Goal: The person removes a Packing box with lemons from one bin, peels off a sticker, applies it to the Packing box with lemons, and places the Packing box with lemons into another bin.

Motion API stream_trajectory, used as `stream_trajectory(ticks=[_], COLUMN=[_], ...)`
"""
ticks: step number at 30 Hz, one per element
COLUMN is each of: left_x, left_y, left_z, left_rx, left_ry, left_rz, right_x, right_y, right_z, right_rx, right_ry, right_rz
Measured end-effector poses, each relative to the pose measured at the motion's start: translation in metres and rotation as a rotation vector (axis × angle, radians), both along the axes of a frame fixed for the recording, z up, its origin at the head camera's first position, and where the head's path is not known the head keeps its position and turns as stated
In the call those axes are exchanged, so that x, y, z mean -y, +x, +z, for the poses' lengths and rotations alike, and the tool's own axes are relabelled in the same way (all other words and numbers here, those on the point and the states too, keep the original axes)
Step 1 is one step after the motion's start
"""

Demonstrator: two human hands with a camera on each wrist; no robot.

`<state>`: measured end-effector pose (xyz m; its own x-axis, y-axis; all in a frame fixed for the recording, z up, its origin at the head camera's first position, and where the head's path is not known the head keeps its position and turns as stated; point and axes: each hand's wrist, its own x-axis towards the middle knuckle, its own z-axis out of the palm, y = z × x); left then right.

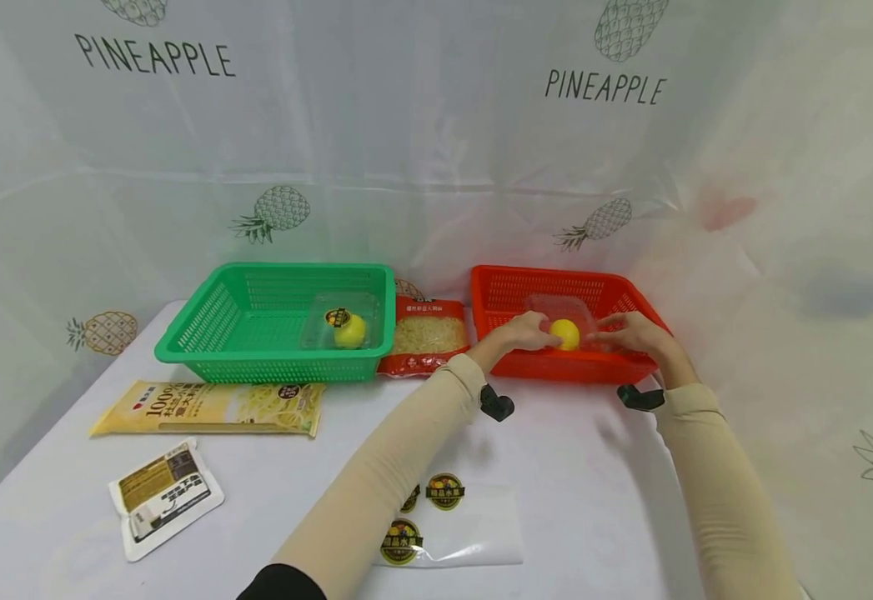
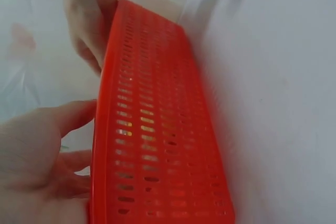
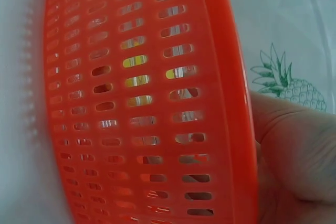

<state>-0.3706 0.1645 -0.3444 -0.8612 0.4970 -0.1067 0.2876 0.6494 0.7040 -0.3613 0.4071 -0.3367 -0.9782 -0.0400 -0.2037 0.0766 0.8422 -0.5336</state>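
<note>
A clear plastic box (image 1: 549,305) with a round yellow fruit (image 1: 565,334) in it is inside the red basket (image 1: 634,302). On the box's left side, my left hand (image 1: 524,332) holds it, fingertips close to the fruit. My right hand (image 1: 634,333) holds the opposite side with bent fingers. Both wrist views look at the outside of the basket wall, which hides much of the fingers and the box. Spots of yellow show through the slots in the right wrist view. Part of the left hand (image 2: 39,156) appears beside the rim in the left wrist view.
To the left, a green basket (image 1: 207,312) holds a similar box (image 1: 316,321) with a round label and yellow fruit. Between the baskets stands a red pasta packet (image 1: 427,335). Nearer lie a long yellow packet (image 1: 211,408), a small pouch (image 1: 166,497) and a label sheet (image 1: 481,525).
</note>
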Motion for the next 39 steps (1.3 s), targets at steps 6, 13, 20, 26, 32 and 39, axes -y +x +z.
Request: stream_trajectory(ticks=[6, 13, 20, 26, 32, 39], left_x=[0.007, 0.015, 0.022, 0.026, 0.03, 0.033], left_y=[-0.007, -0.009, -0.007, -0.007, -0.008, -0.009], left_z=[0.001, 0.005, 0.009, 0.012, 0.014, 0.018], left_rx=[0.138, 0.178, 0.191, 0.225, 0.208, 0.19], left_ry=[0.134, 0.175, 0.214, 0.253, 0.282, 0.346], left_rz=[-0.032, -0.042, -0.062, -0.041, -0.025, -0.013], right_x=[0.003, 0.004, 0.004, 0.006, 0.01, 0.014], right_y=[0.001, 0.001, 0.0, 0.002, 0.005, 0.009], right_z=[0.0, 0.002, 0.002, 0.007, 0.014, 0.019], right_rx=[-0.007, -0.033, -0.079, -0.095, -0.096, -0.117], right_ry=[-0.013, -0.016, 0.0, -0.036, -0.045, -0.079], right_rz=[0.004, 0.017, 0.02, 0.021, 0.021, 0.029])
